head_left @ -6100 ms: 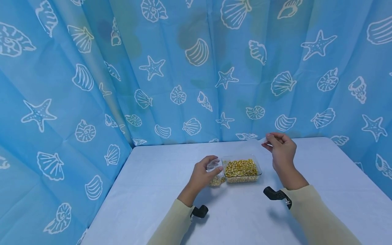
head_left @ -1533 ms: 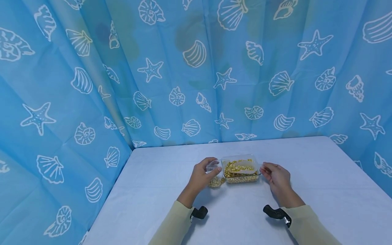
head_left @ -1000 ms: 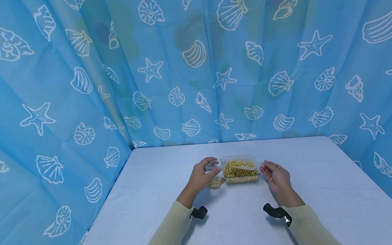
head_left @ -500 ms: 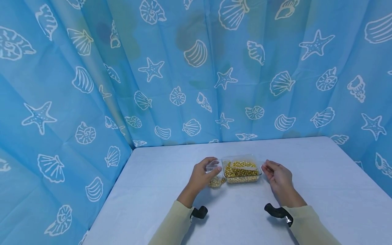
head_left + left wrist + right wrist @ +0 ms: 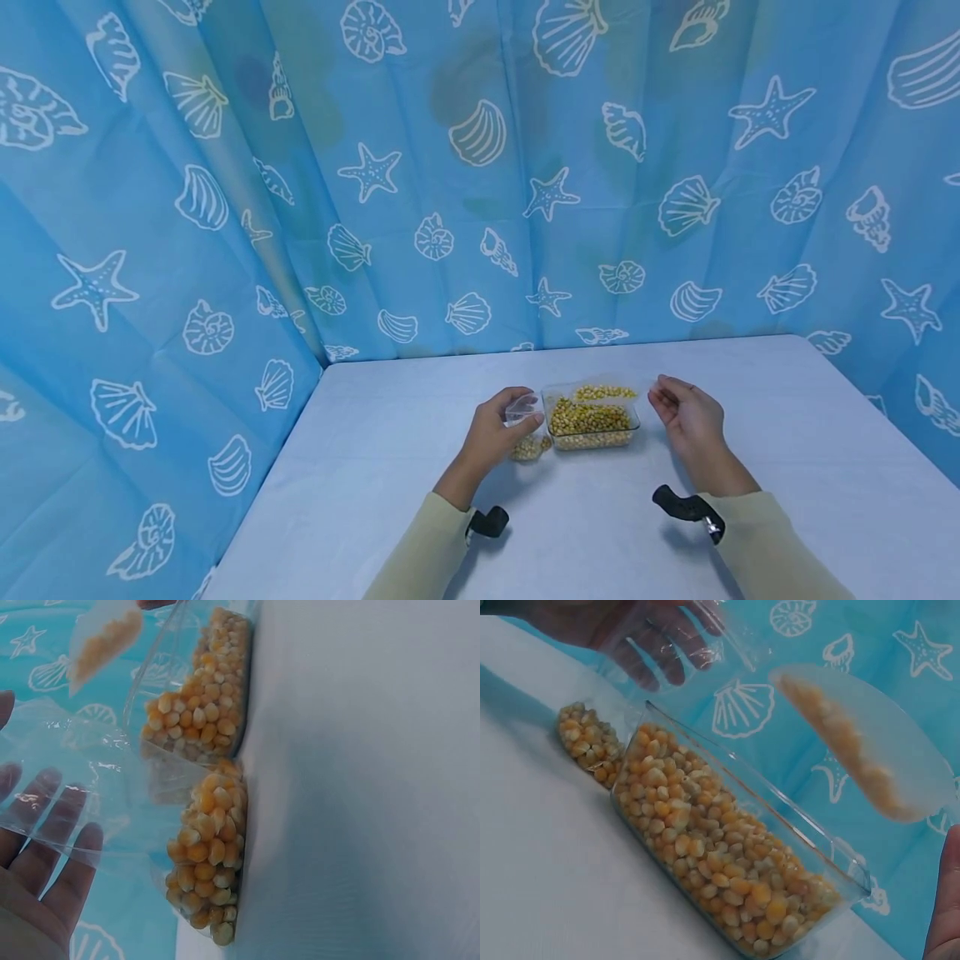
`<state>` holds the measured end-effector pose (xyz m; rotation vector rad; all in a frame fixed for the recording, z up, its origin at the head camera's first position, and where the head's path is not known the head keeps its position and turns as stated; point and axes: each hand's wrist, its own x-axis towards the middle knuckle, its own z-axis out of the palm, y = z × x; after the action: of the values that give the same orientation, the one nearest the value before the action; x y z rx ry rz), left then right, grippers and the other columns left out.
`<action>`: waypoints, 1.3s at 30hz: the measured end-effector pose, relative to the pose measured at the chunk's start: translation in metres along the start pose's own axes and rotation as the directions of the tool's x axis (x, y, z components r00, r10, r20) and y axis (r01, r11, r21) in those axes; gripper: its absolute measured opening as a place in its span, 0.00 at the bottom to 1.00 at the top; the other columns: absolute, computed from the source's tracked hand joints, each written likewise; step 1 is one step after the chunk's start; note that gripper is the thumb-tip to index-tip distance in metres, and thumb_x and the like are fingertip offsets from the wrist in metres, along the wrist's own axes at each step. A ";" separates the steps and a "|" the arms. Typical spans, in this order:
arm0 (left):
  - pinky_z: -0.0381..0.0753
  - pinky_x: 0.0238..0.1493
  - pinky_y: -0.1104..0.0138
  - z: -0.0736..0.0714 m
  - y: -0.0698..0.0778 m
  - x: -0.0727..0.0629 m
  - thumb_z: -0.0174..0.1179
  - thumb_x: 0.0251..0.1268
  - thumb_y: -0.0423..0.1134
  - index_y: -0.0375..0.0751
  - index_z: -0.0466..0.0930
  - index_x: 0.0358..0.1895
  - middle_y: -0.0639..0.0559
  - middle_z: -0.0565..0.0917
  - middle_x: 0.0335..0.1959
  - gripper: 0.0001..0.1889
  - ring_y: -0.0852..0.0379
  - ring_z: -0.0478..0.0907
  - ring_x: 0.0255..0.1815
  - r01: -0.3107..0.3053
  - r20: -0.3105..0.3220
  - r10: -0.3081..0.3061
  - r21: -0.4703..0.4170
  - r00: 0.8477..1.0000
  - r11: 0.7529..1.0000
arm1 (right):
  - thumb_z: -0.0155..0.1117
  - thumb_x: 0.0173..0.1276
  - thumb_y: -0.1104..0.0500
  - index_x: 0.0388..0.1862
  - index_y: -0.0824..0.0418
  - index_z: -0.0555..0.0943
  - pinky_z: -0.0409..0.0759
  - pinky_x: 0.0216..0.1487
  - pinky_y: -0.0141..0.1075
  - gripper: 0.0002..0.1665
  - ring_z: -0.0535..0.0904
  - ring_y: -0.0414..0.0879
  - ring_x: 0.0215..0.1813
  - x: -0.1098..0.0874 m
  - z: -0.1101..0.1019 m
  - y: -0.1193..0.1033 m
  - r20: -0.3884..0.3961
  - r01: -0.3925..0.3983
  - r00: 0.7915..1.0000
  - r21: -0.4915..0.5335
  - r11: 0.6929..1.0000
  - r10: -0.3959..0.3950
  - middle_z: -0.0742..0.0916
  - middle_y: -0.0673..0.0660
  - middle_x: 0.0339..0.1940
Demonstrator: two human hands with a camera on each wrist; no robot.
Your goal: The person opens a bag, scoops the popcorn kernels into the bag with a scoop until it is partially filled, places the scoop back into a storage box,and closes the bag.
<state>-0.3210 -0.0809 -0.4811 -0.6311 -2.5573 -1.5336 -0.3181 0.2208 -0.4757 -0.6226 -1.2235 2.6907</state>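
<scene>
While left hand (image 5: 493, 425) grips bag (image 5: 120, 802) left of box (image 5: 780, 814), I log right hand (image 5: 690, 415) pinching scoop (image 5: 889, 733) of corn (image 5: 851, 748), raised at far side.

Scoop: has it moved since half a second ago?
Yes: in the head view, the scoop has risen from the corn toward the far rim of the glass container.

Behind the left hand (image 5: 493, 437) was a plain, pale yellowish-beige left sleeve (image 5: 422, 546); behind the right hand (image 5: 696, 421), a matching right sleeve (image 5: 772, 546). On the inner side, at the sleeve's edge behind the left hand, sat a stubby black knob (image 5: 491, 522); behind the right, a longer, bent black mount (image 5: 678, 503) with a silvery fitting (image 5: 712, 527).
</scene>
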 end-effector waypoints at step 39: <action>0.74 0.57 0.52 0.003 0.001 0.000 0.64 0.62 0.57 0.51 0.77 0.62 0.60 0.80 0.56 0.27 0.57 0.75 0.59 0.016 0.002 -0.016 0.021 1.000 1.000 | 0.68 0.67 0.60 0.48 0.64 0.77 0.81 0.49 0.36 0.14 0.82 0.48 0.45 -0.001 0.041 0.027 0.200 0.173 0.968 -0.102 0.980 -0.150 0.81 0.58 0.42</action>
<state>-0.3206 -0.0781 -0.4817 -0.6118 -2.5826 -1.5096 -0.3327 0.1744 -0.4712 -0.2655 -1.4224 2.6038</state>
